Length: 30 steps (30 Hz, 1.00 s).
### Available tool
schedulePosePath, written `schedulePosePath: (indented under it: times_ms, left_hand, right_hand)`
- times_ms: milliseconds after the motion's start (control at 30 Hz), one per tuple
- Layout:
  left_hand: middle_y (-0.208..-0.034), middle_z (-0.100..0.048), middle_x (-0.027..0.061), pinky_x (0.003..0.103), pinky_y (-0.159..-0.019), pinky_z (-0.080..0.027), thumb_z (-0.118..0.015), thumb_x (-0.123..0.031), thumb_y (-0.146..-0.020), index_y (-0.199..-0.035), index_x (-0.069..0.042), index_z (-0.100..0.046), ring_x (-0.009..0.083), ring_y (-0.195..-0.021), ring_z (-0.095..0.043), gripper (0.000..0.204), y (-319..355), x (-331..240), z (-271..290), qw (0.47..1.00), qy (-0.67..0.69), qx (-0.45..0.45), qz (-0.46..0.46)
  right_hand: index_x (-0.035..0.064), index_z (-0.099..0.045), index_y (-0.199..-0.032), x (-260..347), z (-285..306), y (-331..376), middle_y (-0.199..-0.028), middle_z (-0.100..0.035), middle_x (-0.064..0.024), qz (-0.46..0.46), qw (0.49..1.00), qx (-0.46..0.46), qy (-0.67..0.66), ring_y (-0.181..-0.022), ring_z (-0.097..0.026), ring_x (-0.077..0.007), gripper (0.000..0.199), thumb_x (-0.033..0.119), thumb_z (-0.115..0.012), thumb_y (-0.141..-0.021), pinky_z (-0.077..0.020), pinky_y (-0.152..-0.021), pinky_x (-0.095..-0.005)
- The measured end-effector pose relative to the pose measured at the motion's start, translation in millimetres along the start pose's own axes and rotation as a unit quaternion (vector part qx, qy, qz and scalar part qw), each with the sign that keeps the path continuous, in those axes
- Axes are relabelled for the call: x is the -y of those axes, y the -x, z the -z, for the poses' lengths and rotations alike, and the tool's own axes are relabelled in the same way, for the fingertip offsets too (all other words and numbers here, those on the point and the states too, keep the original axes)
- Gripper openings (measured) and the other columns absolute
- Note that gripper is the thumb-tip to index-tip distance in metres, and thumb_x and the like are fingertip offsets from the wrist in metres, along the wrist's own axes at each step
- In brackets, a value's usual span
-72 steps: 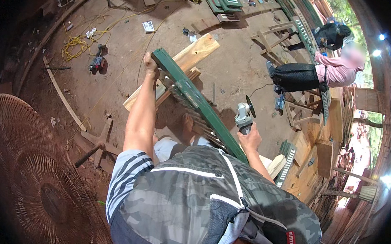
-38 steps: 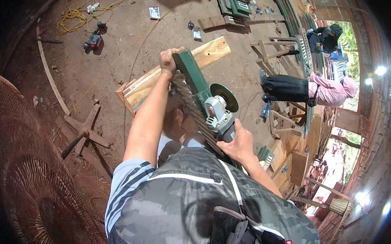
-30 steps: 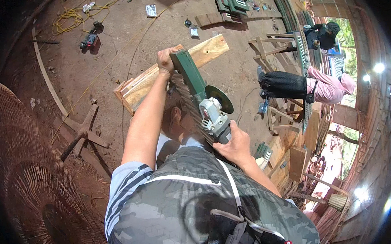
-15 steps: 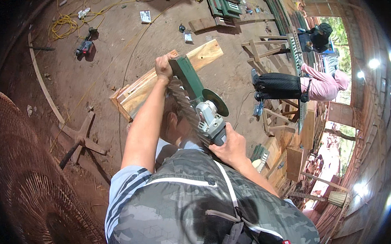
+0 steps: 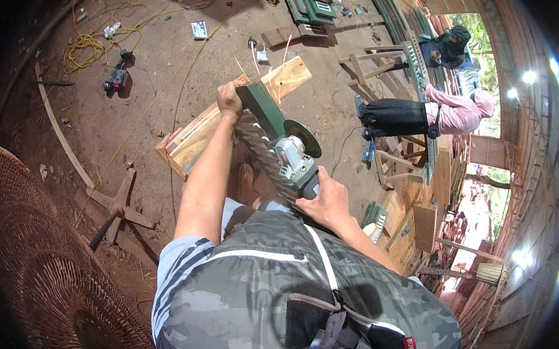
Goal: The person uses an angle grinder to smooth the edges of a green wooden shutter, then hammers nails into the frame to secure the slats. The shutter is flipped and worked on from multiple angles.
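Note:
My left hand is closed around the far end of a green slatted wooden shutter panel, which stands tilted on edge in front of my body. The near end of the panel runs down toward my lap. In my right hand is a grey angle grinder, gripped by its dark handle. The dark round disc of the grinder sits against or just beside the green edge; exact contact cannot be told. Beneath the panel's far end lies a pale wooden beam. Several thin pale streaks show around that end.
A second power tool and a coiled yellow cord lie on the dirt floor. At left are a wooden cross-shaped base and a large woven round piece. Two people work at right by wooden trestles. Green panels lie far off.
The thin pale streaks have appeared near the panel's far end. The whole view has shifted slightly; both hands keep their holds, and the grinder stays near the same part of the panel.

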State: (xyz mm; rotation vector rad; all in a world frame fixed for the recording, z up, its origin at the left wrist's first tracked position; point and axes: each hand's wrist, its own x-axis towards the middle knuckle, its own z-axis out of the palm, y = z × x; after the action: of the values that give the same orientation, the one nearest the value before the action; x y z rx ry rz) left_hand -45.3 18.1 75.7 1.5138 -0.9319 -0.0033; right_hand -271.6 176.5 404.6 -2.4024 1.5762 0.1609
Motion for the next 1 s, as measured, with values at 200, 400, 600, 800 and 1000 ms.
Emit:
schedulePosePath:
  times_ms: [200, 400, 600, 800, 1000]
  left_hand:
    - [-0.089, -0.076, 0.014, 0.045, -0.074, -0.055, -0.059, -0.011, -0.091, -0.084, -0.008, -0.07, 0.0341, -0.082, -0.073, 0.014, 4, 6, -5, 1.0, -0.01, 0.006, 0.011]
    - [-0.088, -0.077, 0.0128, 0.043, -0.076, -0.056, -0.059, -0.01, -0.091, -0.084, -0.008, -0.07, 0.0337, -0.082, -0.074, 0.013, -2, -8, 0, 1.0, -0.011, -0.002, 0.001]
    - [-0.087, -0.077, 0.0148, 0.044, -0.074, -0.056, -0.058, -0.009, -0.09, -0.086, -0.006, -0.071, 0.035, -0.079, -0.074, 0.014, -4, -5, 0, 1.0, -0.011, -0.001, -0.006]
    - [-0.084, -0.076, 0.0112, 0.046, -0.071, -0.055, -0.061, -0.013, -0.089, -0.086, -0.011, -0.072, 0.0343, -0.077, -0.072, 0.012, -1, 0, -8, 1.0, -0.011, -0.009, 0.01]
    - [-0.088, -0.076, 0.011, 0.046, -0.075, -0.055, -0.06, -0.012, -0.09, -0.089, -0.012, -0.073, 0.035, -0.081, -0.071, 0.013, 4, 9, -12, 0.999, -0.023, 0.009, 0.035]
  right_hand:
    - [-0.0079, -0.056, -0.124, -1, 1, 0, -0.078, -0.068, -0.0251, -0.013, 1.0, 0.016, 0.002, -0.077, -0.071, -0.046, 0.076, 0.028, -0.088, -0.065, -0.0567, -0.069, -0.0503]
    - [-0.0102, -0.057, -0.124, -1, 1, -4, -0.077, -0.069, -0.0257, -0.017, 1.0, 0.008, 0.004, -0.078, -0.072, -0.0456, 0.076, 0.029, -0.086, -0.065, -0.0573, -0.071, -0.05]
    - [-0.0079, -0.056, -0.126, 7, 13, -7, -0.091, -0.073, -0.029, -0.046, 0.997, 0.056, -0.002, -0.09, -0.073, -0.0466, 0.073, 0.026, -0.085, -0.069, -0.0586, -0.08, -0.0513]
    - [-0.0074, -0.057, -0.125, 3, 10, -10, -0.091, -0.073, -0.0288, -0.043, 0.998, 0.05, 0.004, -0.09, -0.074, -0.0464, 0.072, 0.026, -0.086, -0.069, -0.0589, -0.081, -0.0509]
    - [-0.0042, -0.058, -0.116, -3, 4, -10, -0.085, -0.071, -0.0294, -0.034, 0.999, 0.023, -0.023, -0.085, -0.072, -0.0488, 0.064, 0.028, -0.083, -0.066, -0.0571, -0.075, -0.0524]
